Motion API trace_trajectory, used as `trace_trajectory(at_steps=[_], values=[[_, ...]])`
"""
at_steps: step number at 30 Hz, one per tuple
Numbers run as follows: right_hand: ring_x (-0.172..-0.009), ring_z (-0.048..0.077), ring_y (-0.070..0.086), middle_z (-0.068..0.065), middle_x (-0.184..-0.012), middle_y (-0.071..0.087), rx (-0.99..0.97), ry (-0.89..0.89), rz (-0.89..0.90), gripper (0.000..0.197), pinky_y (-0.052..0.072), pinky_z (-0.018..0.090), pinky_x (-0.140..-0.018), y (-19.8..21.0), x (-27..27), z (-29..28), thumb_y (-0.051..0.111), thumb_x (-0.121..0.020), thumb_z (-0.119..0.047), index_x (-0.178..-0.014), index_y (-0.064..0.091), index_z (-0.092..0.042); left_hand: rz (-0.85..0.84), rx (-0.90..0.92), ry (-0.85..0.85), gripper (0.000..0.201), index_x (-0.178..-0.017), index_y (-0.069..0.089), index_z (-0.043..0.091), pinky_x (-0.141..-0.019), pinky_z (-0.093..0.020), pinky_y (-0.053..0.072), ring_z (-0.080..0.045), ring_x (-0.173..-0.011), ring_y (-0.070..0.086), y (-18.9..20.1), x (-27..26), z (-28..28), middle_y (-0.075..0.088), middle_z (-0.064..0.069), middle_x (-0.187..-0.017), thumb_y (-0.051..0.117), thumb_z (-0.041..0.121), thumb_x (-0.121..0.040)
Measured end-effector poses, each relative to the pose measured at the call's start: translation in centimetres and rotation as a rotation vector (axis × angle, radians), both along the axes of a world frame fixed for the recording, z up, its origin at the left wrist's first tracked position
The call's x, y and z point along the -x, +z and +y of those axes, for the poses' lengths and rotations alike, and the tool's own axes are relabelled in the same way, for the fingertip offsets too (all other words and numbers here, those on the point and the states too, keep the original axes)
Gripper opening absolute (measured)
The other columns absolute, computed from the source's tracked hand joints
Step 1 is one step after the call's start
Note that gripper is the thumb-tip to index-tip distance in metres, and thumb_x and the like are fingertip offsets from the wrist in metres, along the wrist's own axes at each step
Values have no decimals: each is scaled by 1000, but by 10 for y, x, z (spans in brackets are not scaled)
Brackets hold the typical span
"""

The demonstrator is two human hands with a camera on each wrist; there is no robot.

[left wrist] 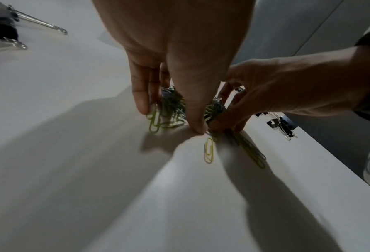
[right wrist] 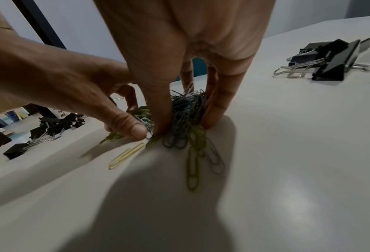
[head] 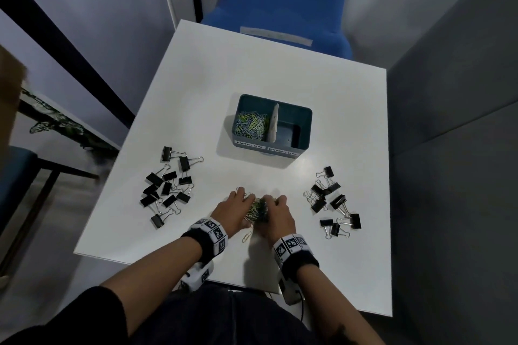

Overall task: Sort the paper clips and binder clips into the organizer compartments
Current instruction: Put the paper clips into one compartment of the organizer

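Observation:
A teal organizer (head: 304, 117) stands mid-table with two labelled compartments; the left one holds paper clips (head: 252, 124), the right one (head: 288, 131) looks empty. Near the front edge lies a pile of green, yellow and blue paper clips (head: 256, 209) (left wrist: 171, 105) (right wrist: 186, 109). My left hand (head: 232, 210) (left wrist: 171, 117) and right hand (head: 277, 216) (right wrist: 186, 126) cup it from both sides, thumbs and fingers closing round the clips on the table. One yellow paper clip (head: 246, 237) (left wrist: 209, 152) (right wrist: 125, 156) lies loose just before the hands.
Black binder clips lie in two heaps on the white table (head: 252, 75): one left (head: 168, 187) (right wrist: 50, 127), one right (head: 330, 199) (right wrist: 330, 58). A blue chair (head: 280, 3) stands beyond the far edge. Grey walls close in on both sides.

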State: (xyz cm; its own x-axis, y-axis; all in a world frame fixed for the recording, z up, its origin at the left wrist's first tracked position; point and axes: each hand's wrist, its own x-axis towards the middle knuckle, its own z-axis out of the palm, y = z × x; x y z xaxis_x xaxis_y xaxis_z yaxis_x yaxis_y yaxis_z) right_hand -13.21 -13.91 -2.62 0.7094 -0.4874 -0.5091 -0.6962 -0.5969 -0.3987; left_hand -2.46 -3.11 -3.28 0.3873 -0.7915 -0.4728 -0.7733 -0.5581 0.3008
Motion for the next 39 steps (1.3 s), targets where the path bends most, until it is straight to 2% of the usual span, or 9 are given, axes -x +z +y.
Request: trace_trajectory(at_steps=[3, 9, 18, 22, 27, 33, 36, 37, 39], values=[[-85, 33, 58, 9, -111, 42, -13, -14, -38, 40, 52, 38, -72, -1, 0, -3, 66, -81, -19, -117, 50, -20, 43, 55, 25, 50, -123, 42, 14, -68, -41, 48, -31, -104, 49, -5, -7, 2, 40, -10, -121, 69, 20, -81], [-85, 35, 59, 10, -107, 49, 17, -23, -39, 27, 50, 37, -74, 6, 2, -13, 58, -83, -8, -108, 61, -15, 106, 164, 46, 34, -113, 52, 8, -71, -40, 47, -34, -91, 57, -7, -15, 5, 53, -12, -109, 65, 5, -82], [-91, 25, 61, 7, -99, 66, 12, -79, -74, 27, 36, 21, -71, 6, 14, -32, 67, -77, -5, -97, 75, -21, 190, 352, 208, 12, -96, 67, 11, -73, -36, 49, -27, -83, 62, 16, -30, 7, 65, -6, -91, 64, 10, -85], [-83, 23, 65, 6, -92, 71, 16, -121, -156, 27, 41, 18, -71, 12, 23, -37, 75, -69, -4, -91, 77, -20, 224, 477, 266, 4, -89, 69, 14, -71, -32, 49, -16, -75, 60, 49, -44, 3, 65, 1, -83, 67, 12, -85], [-80, 18, 66, 4, -87, 73, 7, -117, -248, 28, 39, 11, -73, 31, 24, -46, 76, -66, -1, -85, 78, -20, 187, 653, 300, 10, -97, 69, 9, -71, -17, 47, -10, -77, 60, 105, -73, -27, 66, 2, -89, 65, 11, -88], [-77, 10, 66, 4, -88, 74, -19, -77, -367, 22, 40, 0, -72, 77, -3, -60, 81, -69, -3, -86, 78, -16, 46, 675, 348, 15, -100, 70, 14, -79, -37, 53, -17, -82, 62, 138, -125, -84, 68, -1, -91, 70, 16, -84], [-75, 8, 66, 3, -88, 74, -39, -87, -420, 20, 50, 9, -77, 101, -27, -69, 81, -71, -6, -88, 78, -16, -40, 551, 370, 43, -121, 62, 17, -83, -36, 49, -24, -97, 61, 134, -135, -88, 65, -5, -112, 74, 27, -81], [-74, 9, 66, 2, -88, 74, -29, -75, -447, 20, 53, 13, -77, 110, -38, -73, 80, -72, -5, -88, 78, -16, -84, 530, 399, 45, -124, 59, 19, -81, -35, 48, -24, -97, 61, 131, -134, -85, 64, -5, -115, 74, 28, -82], [-71, 7, 63, 0, -87, 74, 4, -35, -490, 20, 49, 7, -71, 125, -61, -81, 78, -73, -2, -89, 78, -15, -138, 503, 443, 36, -119, 61, 20, -75, -32, 48, -23, -89, 62, 119, -125, -73, 64, -4, -112, 70, 27, -85]])
